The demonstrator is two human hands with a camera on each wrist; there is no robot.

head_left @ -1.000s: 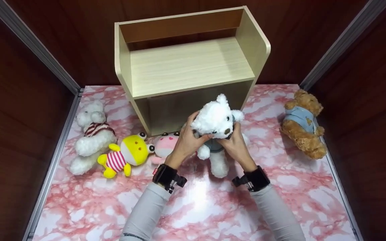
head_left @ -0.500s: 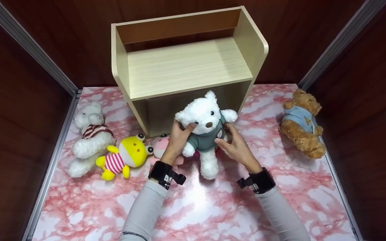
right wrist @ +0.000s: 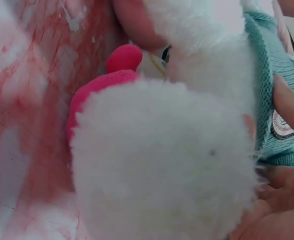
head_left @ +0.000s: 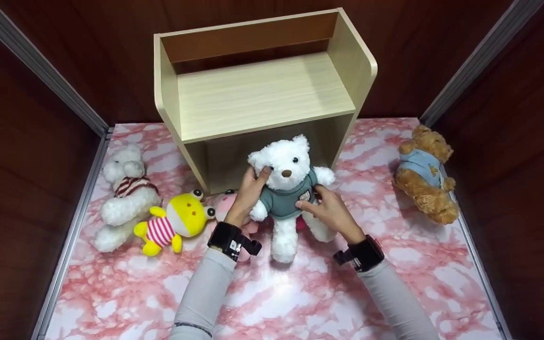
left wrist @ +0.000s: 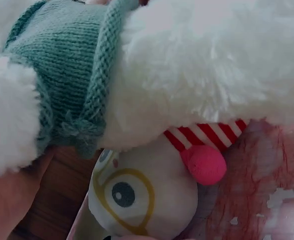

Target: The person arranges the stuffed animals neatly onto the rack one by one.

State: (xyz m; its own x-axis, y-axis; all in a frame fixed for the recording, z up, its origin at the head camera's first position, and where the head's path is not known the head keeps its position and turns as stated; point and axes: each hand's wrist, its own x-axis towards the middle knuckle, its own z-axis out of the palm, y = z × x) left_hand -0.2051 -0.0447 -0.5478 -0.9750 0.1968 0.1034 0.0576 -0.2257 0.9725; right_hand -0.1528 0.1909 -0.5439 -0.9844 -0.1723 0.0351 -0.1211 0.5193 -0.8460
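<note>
Across the middle and bottom of the head view we see a pink marbled surface (head_left: 125, 293), with a pale wooden shelf unit (head_left: 258, 97) standing at upper centre. At centre frame, before the unit's lower part, is the white bear in the green sweater (head_left: 281, 200), head uppermost and facing us; we cannot tell whether its feet touch the surface. Towards the left edge lies a white bear in a striped top (head_left: 135, 200), at right a brown bear in a blue shirt (head_left: 423, 177), left of centre a yellow frog toy (head_left: 177, 222), and next to it a pink toy (head_left: 225, 206), partly hidden. The left hand (head_left: 247, 196) holds the sweatered bear at its head, thumb by the cheek; the right hand (head_left: 333, 210) grips its body, thumb just beside a small badge (head_left: 305, 195). We judge the handling of this bear partway along: both hands have it secured, but neither has let go. The other two bears and the frog lie outside the unit, untouched, so we count them as not yet handled
</note>
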